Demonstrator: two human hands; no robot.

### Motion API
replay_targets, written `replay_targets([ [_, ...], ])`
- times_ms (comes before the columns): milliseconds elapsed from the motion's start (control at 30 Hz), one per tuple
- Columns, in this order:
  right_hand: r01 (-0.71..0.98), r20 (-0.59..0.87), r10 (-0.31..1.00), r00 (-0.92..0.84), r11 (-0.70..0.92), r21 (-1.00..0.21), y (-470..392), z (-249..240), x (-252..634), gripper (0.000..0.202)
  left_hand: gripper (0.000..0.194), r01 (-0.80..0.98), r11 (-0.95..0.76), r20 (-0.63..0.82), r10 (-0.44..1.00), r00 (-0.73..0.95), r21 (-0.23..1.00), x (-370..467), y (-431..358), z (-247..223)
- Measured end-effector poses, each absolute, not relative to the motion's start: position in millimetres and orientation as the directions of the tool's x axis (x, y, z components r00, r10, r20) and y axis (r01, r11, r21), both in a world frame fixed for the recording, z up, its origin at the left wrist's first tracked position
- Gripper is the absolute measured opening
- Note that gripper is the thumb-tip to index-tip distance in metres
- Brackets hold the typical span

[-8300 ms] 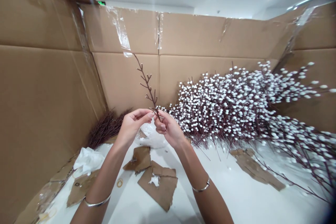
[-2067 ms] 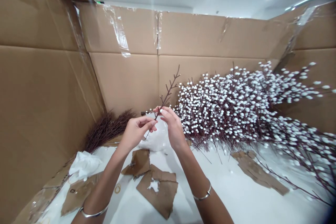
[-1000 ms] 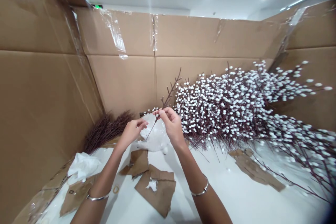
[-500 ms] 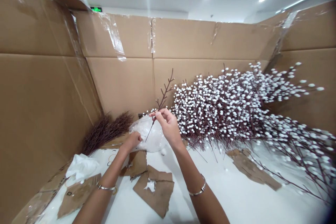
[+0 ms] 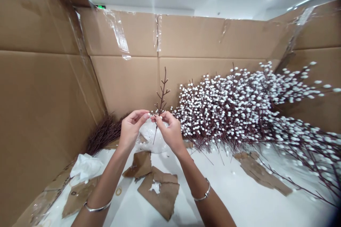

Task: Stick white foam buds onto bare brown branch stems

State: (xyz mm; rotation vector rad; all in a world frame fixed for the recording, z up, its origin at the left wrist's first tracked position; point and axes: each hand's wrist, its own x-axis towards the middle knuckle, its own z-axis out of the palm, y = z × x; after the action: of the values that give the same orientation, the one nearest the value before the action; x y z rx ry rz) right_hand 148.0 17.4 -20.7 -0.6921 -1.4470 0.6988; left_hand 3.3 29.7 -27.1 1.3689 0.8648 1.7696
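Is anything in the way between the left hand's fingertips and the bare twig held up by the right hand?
Nothing visible. The left hand pinches a small white bead right beside the bare twig, which the right hand holds upright; only open air separates them.

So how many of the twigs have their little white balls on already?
Done: a big heap of brown branches tipped with white beads. In hand: the right hand holds one bare brown twig upright, the left hand pinching at it. Left: a smaller pile of bare brown twigs.
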Motion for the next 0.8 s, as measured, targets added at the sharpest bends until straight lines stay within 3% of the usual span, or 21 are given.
replay_targets([
  [167, -0.03, 0.637, 0.77, 0.038, 0.638, -0.769, 17.7, -24.2, 145.0, 0.014, 0.027, -0.215, -0.535, 0.502, 0.843, -0.191, 0.817, 12.0, 27.8, -27.8],
  [500, 0.138, 0.682, 0.729, 0.055, 0.671, -0.728, 15.5, -25.0, 144.1, 0.012, 0.022, -0.255, -0.531, 0.502, 0.847, -0.175, 0.808, 19.1, 21.8, -24.5],
  [800, 0.254, 0.723, 0.69, 0.025, 0.695, -0.672, 18.7, -25.8, 146.1, 0.015, 0.023, -0.191, -0.539, 0.505, 0.84, -0.199, 0.821, 18.8, 21.0, -25.5],
])
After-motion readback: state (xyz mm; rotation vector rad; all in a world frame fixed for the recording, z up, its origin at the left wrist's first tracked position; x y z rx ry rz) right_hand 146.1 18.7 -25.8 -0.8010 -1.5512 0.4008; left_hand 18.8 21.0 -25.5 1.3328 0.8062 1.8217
